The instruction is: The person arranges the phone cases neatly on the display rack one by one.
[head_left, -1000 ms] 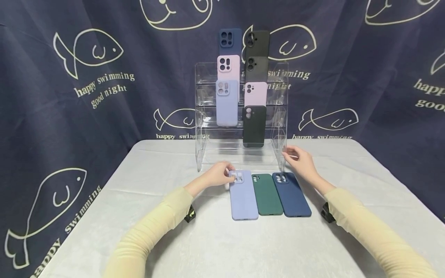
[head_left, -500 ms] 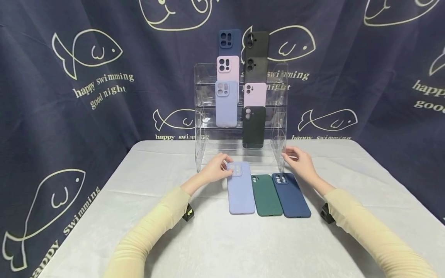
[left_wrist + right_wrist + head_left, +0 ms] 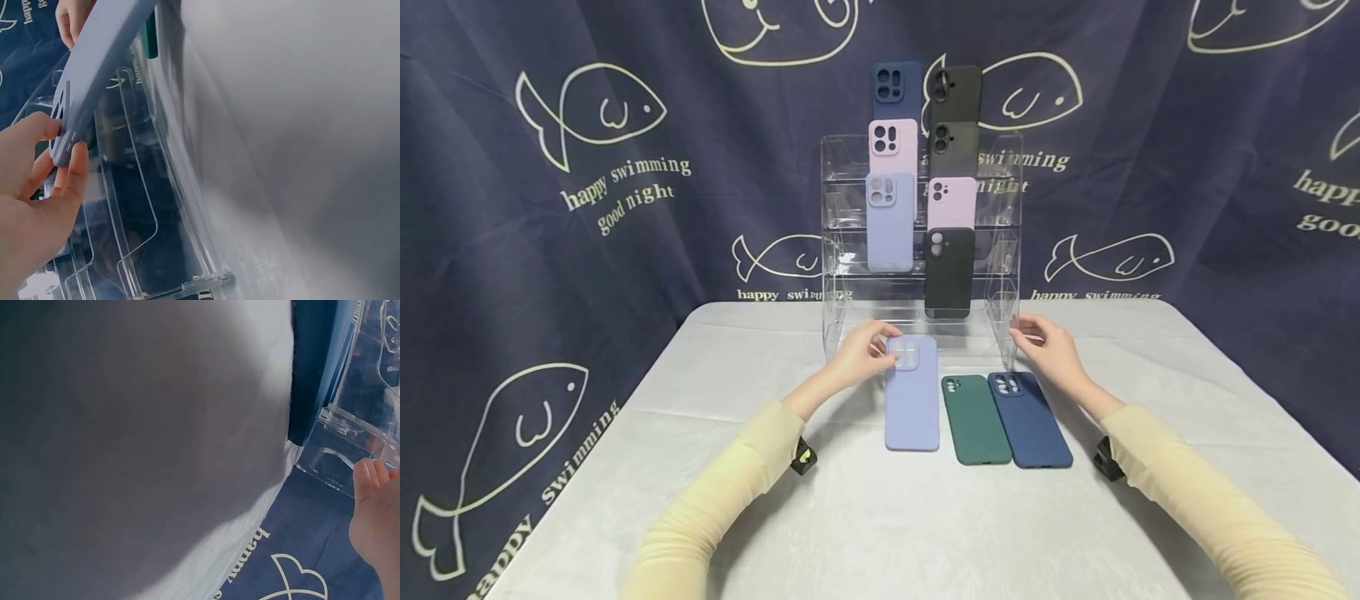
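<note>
My left hand [image 3: 859, 354] pinches a light blue phone case [image 3: 912, 408] by its camera end, thumb on one face and fingers on the other. In the left wrist view the phone case [image 3: 103, 59] is raised and tilted in front of the clear stand. My right hand [image 3: 1047, 346] grips the right side edge of the clear acrylic display stand [image 3: 880, 317], thumb and fingers at the panel. A green phone case [image 3: 976, 421] and a dark blue phone case [image 3: 1032, 421] lie side by side on the table before the stand.
Two columns of phone cases stand on the rack's tiers: a light blue case [image 3: 890, 237] is lowest on the left, a black case [image 3: 949, 279] lowest on the right. A white cloth covers the table [image 3: 925, 533]. Behind hangs a navy curtain [image 3: 625, 275] with fish prints.
My left hand has lifted the light blue phone case and moved it toward the stand and slightly left, away from the green case. The right hand has stayed at the stand's edge.
</note>
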Action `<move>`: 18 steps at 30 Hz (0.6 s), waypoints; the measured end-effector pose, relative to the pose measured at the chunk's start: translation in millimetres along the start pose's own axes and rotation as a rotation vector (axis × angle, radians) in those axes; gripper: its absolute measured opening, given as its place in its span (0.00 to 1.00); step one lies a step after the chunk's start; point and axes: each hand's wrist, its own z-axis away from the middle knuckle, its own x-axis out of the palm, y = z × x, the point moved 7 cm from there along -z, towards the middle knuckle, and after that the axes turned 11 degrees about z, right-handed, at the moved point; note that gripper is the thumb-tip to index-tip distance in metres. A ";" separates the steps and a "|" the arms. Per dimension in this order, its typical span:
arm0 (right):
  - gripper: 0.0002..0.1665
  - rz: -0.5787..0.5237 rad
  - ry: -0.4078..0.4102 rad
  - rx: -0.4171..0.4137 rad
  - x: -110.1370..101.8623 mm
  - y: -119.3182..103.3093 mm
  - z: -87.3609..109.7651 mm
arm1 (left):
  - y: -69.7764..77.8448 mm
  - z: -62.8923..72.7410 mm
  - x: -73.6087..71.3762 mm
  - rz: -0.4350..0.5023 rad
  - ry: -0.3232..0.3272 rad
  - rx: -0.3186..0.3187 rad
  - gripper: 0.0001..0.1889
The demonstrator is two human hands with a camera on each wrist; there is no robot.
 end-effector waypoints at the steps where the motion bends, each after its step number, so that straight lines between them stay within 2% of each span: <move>1: 0.21 0.002 0.001 0.000 -0.3 -0.2 0.1 | 0.9 0.0 -1.4 0.000 0.010 -0.001 0.19; 7: 0.21 -0.004 0.005 -0.004 -0.7 -0.6 0.5 | 5.4 -0.1 -10.2 -0.011 0.058 -0.012 0.20; 18: 0.20 -0.013 0.005 -0.009 -0.9 -3.1 1.4 | 22.5 -3.8 -33.8 -0.012 0.153 0.112 0.19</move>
